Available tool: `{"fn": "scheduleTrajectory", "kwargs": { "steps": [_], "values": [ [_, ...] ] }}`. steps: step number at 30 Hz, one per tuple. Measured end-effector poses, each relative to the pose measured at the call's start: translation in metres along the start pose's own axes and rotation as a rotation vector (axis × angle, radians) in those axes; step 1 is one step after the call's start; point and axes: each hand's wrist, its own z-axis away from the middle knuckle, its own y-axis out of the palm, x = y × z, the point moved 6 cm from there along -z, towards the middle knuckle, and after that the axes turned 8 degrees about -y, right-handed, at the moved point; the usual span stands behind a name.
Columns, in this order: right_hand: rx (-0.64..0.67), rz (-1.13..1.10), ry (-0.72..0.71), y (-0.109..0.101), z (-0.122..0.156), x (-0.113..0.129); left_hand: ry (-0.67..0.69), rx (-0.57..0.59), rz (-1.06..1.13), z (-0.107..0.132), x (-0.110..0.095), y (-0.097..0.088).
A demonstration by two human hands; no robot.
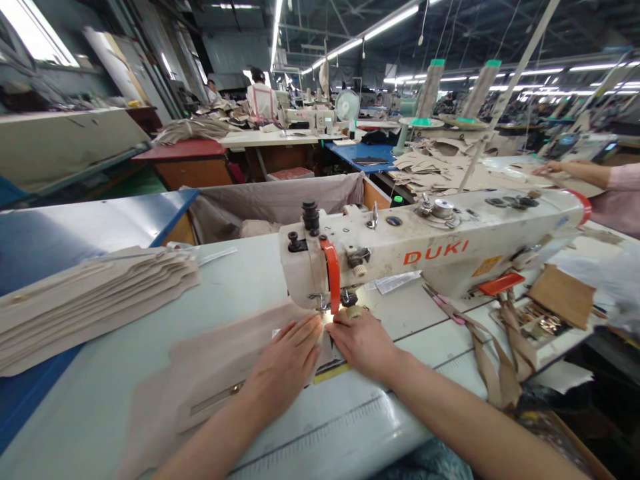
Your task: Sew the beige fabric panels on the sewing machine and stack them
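Note:
My left hand [287,363] lies flat with fingers stretched out on a beige fabric piece [210,373], its fingertips right at the needle of the white sewing machine [430,250]. My right hand [363,343] rests on the same fabric just right of the needle, fingers curled and pressed down near the presser foot [327,313]. A metal zipper [215,399] runs along the fabric under my left forearm. The machine's lamp lights the spot between both hands.
A stack of cut beige pieces [90,300] sits at the left on the table [100,413]. Beige strips [493,360] and a tray of small metal parts [543,323] lie at the right. Another person's arm [585,173] reaches in at far right. A cloth-lined bin [270,203] stands behind.

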Motion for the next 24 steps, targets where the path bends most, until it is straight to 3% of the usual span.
{"fn": "scheduleTrajectory", "kwargs": {
  "steps": [15,24],
  "values": [
    [-0.014,0.02,0.01,0.0022,-0.0031,-0.0002,0.029,-0.016,0.054,-0.0021,0.008,0.0073],
    [0.054,0.009,0.023,0.0,-0.0038,0.0027,0.034,0.005,0.02,-0.0019,0.0067,0.0056]
  ]
}}
